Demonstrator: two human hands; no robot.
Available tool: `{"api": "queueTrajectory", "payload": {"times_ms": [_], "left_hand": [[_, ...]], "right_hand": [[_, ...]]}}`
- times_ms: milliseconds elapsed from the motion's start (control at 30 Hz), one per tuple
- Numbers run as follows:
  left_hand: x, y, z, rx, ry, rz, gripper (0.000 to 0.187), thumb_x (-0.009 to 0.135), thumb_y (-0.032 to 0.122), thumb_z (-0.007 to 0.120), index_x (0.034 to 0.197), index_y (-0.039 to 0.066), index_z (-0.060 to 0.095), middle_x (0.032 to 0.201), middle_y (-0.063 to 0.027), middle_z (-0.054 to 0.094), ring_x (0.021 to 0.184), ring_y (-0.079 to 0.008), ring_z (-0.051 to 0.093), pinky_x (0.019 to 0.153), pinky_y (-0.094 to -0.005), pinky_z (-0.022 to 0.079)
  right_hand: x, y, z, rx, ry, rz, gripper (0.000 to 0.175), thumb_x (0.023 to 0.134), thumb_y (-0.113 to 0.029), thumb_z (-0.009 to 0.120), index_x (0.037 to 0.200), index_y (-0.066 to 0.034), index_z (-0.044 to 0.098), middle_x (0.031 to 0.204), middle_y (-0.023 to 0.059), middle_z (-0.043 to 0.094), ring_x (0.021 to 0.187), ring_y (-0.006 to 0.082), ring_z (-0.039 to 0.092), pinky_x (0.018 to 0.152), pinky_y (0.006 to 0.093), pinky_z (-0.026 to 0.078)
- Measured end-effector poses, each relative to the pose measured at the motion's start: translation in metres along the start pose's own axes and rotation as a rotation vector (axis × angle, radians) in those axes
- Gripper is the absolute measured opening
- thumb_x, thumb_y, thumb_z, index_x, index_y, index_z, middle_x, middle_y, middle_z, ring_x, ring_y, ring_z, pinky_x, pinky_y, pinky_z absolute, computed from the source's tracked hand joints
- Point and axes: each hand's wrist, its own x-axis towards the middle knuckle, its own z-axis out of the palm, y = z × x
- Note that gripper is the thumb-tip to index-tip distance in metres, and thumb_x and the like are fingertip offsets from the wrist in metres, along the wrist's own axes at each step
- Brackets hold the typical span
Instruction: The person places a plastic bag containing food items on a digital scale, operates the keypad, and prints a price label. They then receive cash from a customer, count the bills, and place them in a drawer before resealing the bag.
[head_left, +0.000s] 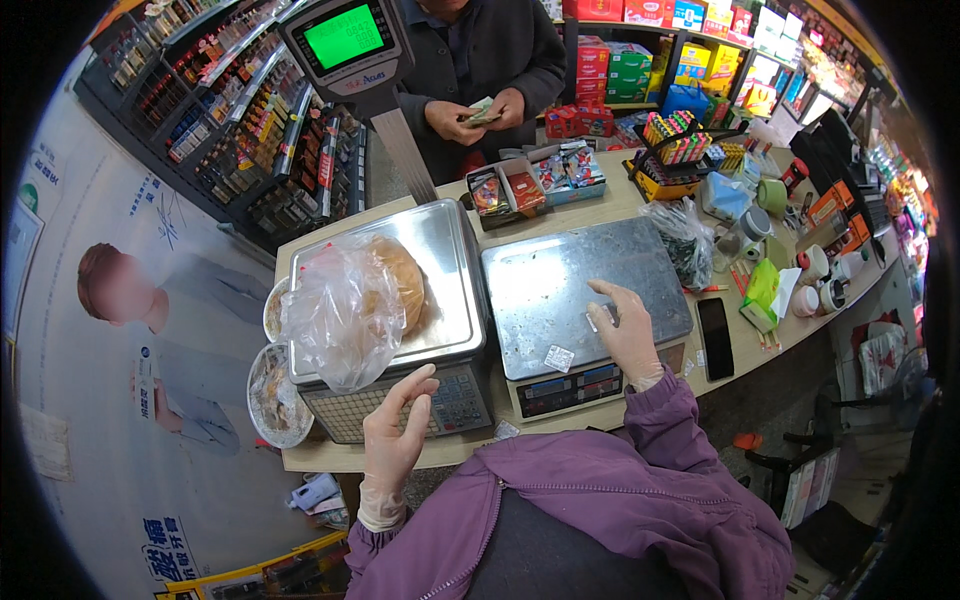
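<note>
My left hand (395, 435), in a thin pale glove, is raised with its fingers apart beside the keypad (442, 401) of a label-printing scale. My right hand (628, 334), gloved as well, hovers over the metal plate of a second scale (555, 300), thumb and forefinger apart. Below its fingers is a small printed label (600, 318); I cannot tell whether they touch it. Another label (559, 358) lies on the plate's near edge. On the left scale's steel plate (450, 247) rest clear plastic bags (349, 315) with a round, light-brown item (397, 281) inside.
Across the counter a person holds folded banknotes (480, 112). Between us stand the scale's lit display post (345, 45) and boxes of small packets (536, 180). Clear-lidded tubs (279, 397) sit at the left edge. At right are a black phone (715, 339), tissues (763, 296) and several jars (814, 262).
</note>
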Motion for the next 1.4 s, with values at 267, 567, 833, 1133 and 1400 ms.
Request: {"api": "queueTrajectory", "payload": {"times_ms": [267,567,833,1133,1400], "left_hand": [[0.0007,-0.0049,0.0008,0.015,0.003,0.058,0.037,0.099,0.004,0.055,0.136,0.005,0.061,0.112,-0.0052,0.07,0.085,-0.0034,0.055,0.072,-0.0187,0.045],[0.0001,-0.0029,0.0007,0.001,-0.002,0.019,0.037,0.099,0.004,0.054,0.135,0.006,0.061,0.111,-0.0043,0.07,0.082,-0.0018,0.053,0.07,-0.0175,0.044],[0.0009,-0.0064,0.0005,0.03,0.005,0.067,0.037,0.099,0.005,0.056,0.135,0.005,0.061,0.111,-0.0078,0.071,0.093,-0.0078,0.061,0.079,-0.0223,0.048],[-0.0001,-0.0044,-0.0001,0.01,0.007,0.014,0.036,0.098,0.007,0.059,0.134,0.006,0.063,0.109,-0.011,0.074,0.101,-0.0149,0.068,0.089,-0.0291,0.052],[0.0008,-0.0068,0.0006,0.02,-0.005,0.047,0.037,0.099,0.005,0.055,0.135,0.005,0.061,0.111,-0.0046,0.071,0.072,-0.0003,0.05,0.063,-0.017,0.042]], "right_hand": [[-0.0011,-0.0004,0.0001,0.007,-0.007,-0.009,0.037,0.09,-0.017,0.068,0.127,-0.0093,0.066,0.12,0.0123,0.068,0.112,0.0286,0.062,0.092,0.0373,0.05],[-0.0021,-0.0007,0.0006,0.014,-0.022,-0.004,0.038,0.09,-0.018,0.068,0.128,-0.0089,0.065,0.119,0.0124,0.068,0.11,0.0292,0.062,0.092,0.0377,0.049],[-0.0021,-0.0018,0.0011,0.017,-0.024,-0.017,0.037,0.09,-0.017,0.068,0.126,-0.0084,0.065,0.117,0.0128,0.069,0.11,0.0301,0.062,0.094,0.0386,0.048],[-0.0034,-0.0022,0.0032,0.071,-0.031,0.02,0.035,0.09,-0.019,0.068,0.124,-0.0102,0.067,0.117,0.012,0.069,0.112,0.0312,0.06,0.103,0.0422,0.04],[-0.0035,-0.0018,0.0052,0.073,-0.033,0.011,0.035,0.09,-0.019,0.068,0.124,-0.0113,0.067,0.116,0.0114,0.069,0.112,0.0302,0.06,0.102,0.0423,0.039]]}}
